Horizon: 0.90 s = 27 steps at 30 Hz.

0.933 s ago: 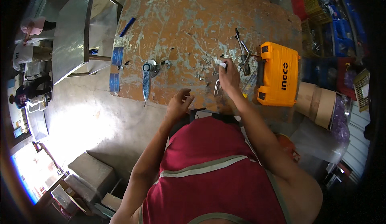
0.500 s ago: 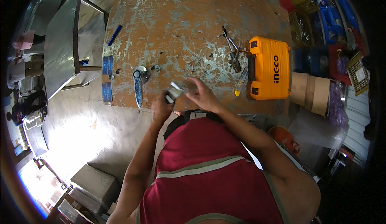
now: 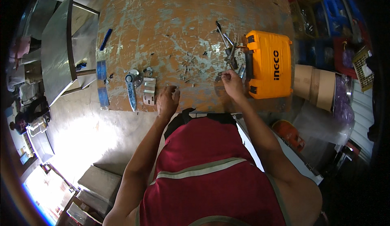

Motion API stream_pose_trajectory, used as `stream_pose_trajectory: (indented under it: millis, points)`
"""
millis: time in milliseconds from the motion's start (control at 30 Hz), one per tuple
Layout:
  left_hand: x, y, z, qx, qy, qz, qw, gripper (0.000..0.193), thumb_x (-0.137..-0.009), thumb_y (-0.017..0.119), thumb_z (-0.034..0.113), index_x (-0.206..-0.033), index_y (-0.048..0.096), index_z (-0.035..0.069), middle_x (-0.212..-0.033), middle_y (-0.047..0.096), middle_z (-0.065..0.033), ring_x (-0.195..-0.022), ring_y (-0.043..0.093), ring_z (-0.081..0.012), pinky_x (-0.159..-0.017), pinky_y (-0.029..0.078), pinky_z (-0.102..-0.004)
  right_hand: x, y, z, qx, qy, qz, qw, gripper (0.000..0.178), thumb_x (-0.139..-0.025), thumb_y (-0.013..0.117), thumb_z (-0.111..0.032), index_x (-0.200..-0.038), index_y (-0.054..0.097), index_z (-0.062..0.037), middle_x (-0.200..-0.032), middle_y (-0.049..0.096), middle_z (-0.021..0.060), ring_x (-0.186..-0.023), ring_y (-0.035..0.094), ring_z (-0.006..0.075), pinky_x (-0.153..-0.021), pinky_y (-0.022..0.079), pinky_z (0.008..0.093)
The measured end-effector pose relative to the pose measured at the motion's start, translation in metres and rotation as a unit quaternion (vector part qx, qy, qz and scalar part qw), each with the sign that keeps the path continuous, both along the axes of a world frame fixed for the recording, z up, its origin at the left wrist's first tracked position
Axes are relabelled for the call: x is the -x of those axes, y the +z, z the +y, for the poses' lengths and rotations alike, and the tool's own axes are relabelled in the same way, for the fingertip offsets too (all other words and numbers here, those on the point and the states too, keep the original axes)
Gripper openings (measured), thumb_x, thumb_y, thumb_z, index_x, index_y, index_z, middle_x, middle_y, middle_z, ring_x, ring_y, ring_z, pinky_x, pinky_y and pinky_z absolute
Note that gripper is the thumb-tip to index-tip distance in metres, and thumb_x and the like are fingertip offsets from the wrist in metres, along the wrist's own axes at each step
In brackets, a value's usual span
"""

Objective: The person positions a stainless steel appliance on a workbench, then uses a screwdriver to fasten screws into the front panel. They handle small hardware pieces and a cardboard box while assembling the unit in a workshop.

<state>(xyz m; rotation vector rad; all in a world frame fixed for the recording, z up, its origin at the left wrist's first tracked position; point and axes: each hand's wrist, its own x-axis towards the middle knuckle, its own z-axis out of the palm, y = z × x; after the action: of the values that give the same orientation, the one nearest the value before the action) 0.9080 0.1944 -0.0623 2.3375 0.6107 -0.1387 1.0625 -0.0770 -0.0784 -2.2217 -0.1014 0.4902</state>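
My left hand (image 3: pixel 167 101) rests at the near edge of the worn wooden table, holding nothing, its fingers loosely apart. Just left of it lies a bent silver metal bracket (image 3: pixel 149 91) with holes. Over on the right, my right hand (image 3: pixel 233 85) has its fingers curled and pinched together; whether something small is between them cannot be made out. That hand covers part of a slim tool (image 3: pixel 242 71) beside the orange case (image 3: pixel 270 63). Farther left lie a blue-patterned tool with a round head (image 3: pixel 131 90) and a small round metal part (image 3: pixel 148 71).
Screwdriver-like tools (image 3: pixel 228 47) lie left of the case. A blue marker (image 3: pixel 106 39) and two blue cards (image 3: pixel 101 70) are along the table's left side. Small scraps (image 3: pixel 185 71) dot the worn tabletop (image 3: pixel 178 27). Cardboard (image 3: pixel 315 88) and bins (image 3: pixel 337 21) stand at right.
The bracket, in my left hand before, now lies on the table. My left hand has opened beside it. My right hand has moved right, to the tools by the orange case.
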Motion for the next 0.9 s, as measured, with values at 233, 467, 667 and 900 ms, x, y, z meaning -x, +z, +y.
stream_pose_trajectory:
  millis: [233, 467, 667, 900]
  points:
    - [-0.04, 0.002, -0.042, 0.046, -0.049, 0.065, 0.996, 0.029, -0.095, 0.066, 0.03, -0.116, 0.066, 0.011, -0.107, 0.072, -0.0112, -0.093, 0.071, -0.0347, -0.08, 0.055, -0.0484, -0.003, -0.01, -0.006, 0.004, -0.017, -0.031, 0.999, 0.016, -0.094, 0.069, -0.018, -0.103, 0.067, -0.0043, -0.091, 0.073, 0.0134, -0.083, 0.072, 0.0295, -0.074, 0.055, 0.0403]
    - [-0.068, -0.013, -0.058, -0.056, -0.109, 0.105, 0.987, 0.023, -0.096, 0.063, 0.03, -0.113, 0.067, 0.014, -0.105, 0.072, -0.0141, -0.096, 0.07, -0.0374, -0.082, 0.055, -0.0507, -0.012, -0.012, -0.024, 0.027, -0.049, -0.051, 0.997, 0.017, -0.095, 0.068, -0.021, -0.105, 0.068, -0.0061, -0.092, 0.073, 0.0119, -0.083, 0.072, 0.0304, -0.072, 0.055, 0.0403]
    - [-0.064, -0.021, -0.062, -0.102, -0.14, 0.122, 0.977, 0.016, -0.091, 0.06, 0.016, -0.105, 0.067, 0.012, -0.108, 0.069, -0.0128, -0.093, 0.07, -0.0378, -0.083, 0.056, -0.0511, -0.026, -0.001, -0.019, 0.044, -0.045, -0.05, 0.997, 0.018, -0.097, 0.066, -0.022, -0.107, 0.068, -0.0061, -0.095, 0.073, 0.0126, -0.085, 0.071, 0.0316, -0.075, 0.054, 0.0406]
    - [-0.035, -0.029, -0.048, -0.079, -0.165, 0.079, 0.98, 0.023, -0.091, 0.059, 0.011, -0.112, 0.067, 0.015, -0.112, 0.066, -0.0132, -0.106, 0.066, -0.0361, -0.086, 0.056, -0.0496, -0.025, -0.002, 0.017, 0.027, 0.024, -0.071, 0.997, 0.016, -0.094, 0.068, -0.018, -0.105, 0.068, -0.0053, -0.097, 0.072, 0.0153, -0.088, 0.071, 0.0336, -0.077, 0.055, 0.0416]
